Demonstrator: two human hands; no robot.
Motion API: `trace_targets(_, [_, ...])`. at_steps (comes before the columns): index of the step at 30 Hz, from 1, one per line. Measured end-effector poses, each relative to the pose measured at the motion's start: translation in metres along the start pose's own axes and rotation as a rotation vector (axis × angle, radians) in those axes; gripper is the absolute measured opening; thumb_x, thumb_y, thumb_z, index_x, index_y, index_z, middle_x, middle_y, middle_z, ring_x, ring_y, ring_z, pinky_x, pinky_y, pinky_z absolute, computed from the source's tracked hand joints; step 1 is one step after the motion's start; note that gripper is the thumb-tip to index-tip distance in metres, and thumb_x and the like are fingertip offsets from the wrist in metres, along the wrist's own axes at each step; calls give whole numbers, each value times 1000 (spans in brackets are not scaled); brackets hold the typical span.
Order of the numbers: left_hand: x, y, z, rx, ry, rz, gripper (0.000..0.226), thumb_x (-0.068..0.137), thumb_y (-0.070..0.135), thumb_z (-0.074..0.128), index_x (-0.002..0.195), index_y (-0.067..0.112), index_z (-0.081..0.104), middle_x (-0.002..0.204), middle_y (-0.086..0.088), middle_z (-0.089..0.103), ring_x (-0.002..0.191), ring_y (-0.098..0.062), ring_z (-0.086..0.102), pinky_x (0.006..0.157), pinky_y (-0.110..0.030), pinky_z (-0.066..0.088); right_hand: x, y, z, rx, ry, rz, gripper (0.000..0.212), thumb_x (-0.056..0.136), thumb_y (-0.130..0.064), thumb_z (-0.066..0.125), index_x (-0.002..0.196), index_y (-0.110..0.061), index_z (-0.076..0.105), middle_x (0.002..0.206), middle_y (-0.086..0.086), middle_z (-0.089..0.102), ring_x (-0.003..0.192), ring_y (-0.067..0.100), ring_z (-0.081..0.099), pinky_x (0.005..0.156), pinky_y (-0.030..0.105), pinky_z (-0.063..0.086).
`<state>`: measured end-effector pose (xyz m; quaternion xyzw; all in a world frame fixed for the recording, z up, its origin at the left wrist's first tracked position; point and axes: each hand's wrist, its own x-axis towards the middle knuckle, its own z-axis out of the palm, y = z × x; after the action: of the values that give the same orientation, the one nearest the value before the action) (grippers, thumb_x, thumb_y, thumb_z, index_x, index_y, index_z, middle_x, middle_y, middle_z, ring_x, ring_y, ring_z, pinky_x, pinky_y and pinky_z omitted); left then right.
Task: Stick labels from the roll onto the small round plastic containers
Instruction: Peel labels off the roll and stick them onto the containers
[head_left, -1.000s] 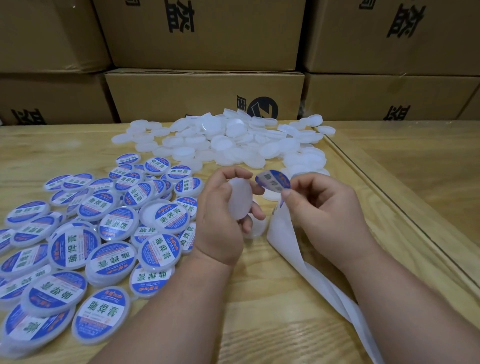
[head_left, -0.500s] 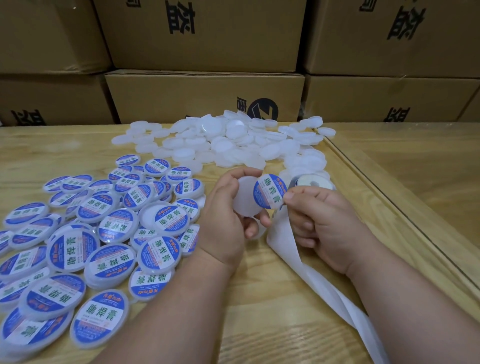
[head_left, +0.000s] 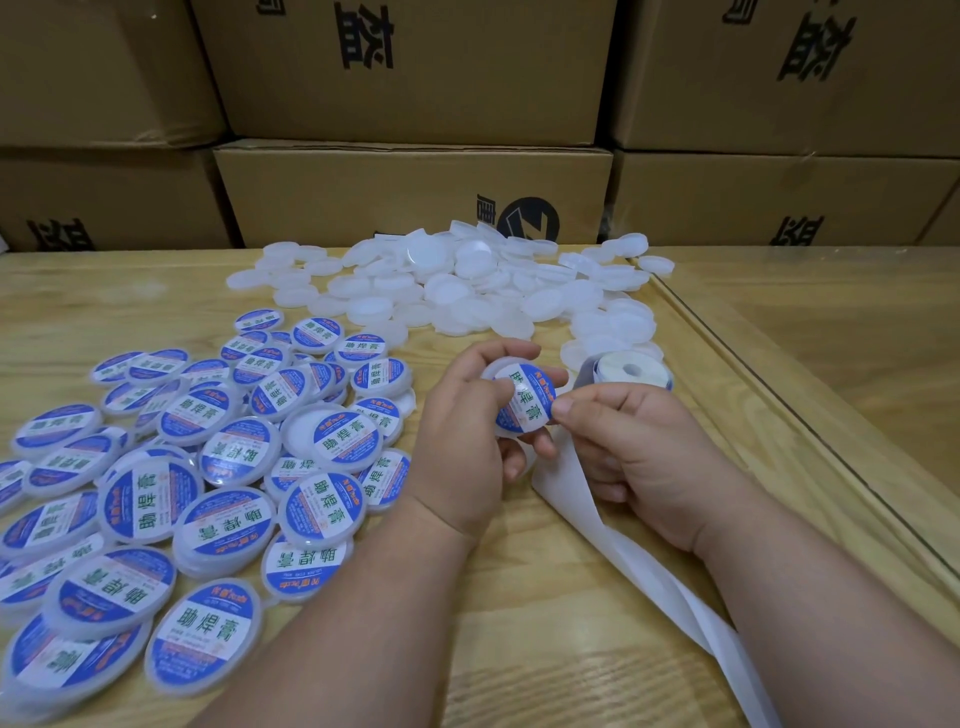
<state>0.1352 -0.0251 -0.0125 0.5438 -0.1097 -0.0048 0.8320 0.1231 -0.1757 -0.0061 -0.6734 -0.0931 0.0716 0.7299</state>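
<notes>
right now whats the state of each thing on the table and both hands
small round white plastic container: held up, blue label on it
left hand: gripping that container
right hand: fingertips at the label's edge
label roll: flat on the table, white backing strip trailing out
labelled containers: piled left
bare white containers: heaped at back

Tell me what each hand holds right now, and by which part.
Left hand grips the round container by its rim. Right hand has its fingers at the label edge on that container.
</notes>
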Motion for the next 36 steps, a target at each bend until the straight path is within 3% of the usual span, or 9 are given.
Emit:
trace_targets(11, [-3,5,2,-4,-22,14,31,80,17,44,85,30,72,99,-16,76,48,-24,59,37,-23,28,1,1,0,1,-24,-5,20,87,-26,63,78,-14,77,49,-10,54,40,5,28,38,17,26])
trace_targets(17, [-2,5,2,0,-11,5,32,77,15,43,87,27,71,99,-17,75,48,-25,58,38,-24,26,0,0,0,-14,-35,-17,25,98,-17,59,82,-13,78,53,-9,57,41,5,27,38,18,26])
trace_targets(23, [-1,2,2,15,28,14,37,72,7,40,99,16,65,95,-15,75,48,-24,56,40,-25,24,0,1,-1,-26,11,5,28,101,-15,58,80,-14,77,47,-10,45,41,6,26,38,19,26])
trace_targets(28, [-1,1,0,44,160,75,41,73,5,39,103,20,62,92,-9,76,49,-20,55,40,-26,28,4,6,-1,-21,95,14,22,99,-10,60,94,-16,80,50,-5,34,44,9,27,39,20,26])
trace_targets(31, [1,3,-4,101,298,97,42,69,8,49,103,28,61,95,-3,77,54,-17,57,44,-23,38,5,7,-4,69,123,-6,14,93,-11,66,98,-14,78,53,-1,31,46,12,25,40,21,26])
trace_targets(34, [2,4,-9,148,374,104,37,81,9,64,109,33,63,98,4,78,58,-12,61,50,-22,45,6,8,-6,83,149,-28,17,81,-20,65,91,-16,79,53,-1,31,46,13,25,42,23,23])
trace_targets(36, [3,4,-10,177,406,94,21,90,19,69,105,33,69,97,7,78,65,-10,66,58,-23,49,5,8,-4,42,187,-53,16,79,-21,64,84,-19,78,53,-1,31,46,13,25,46,28,18])
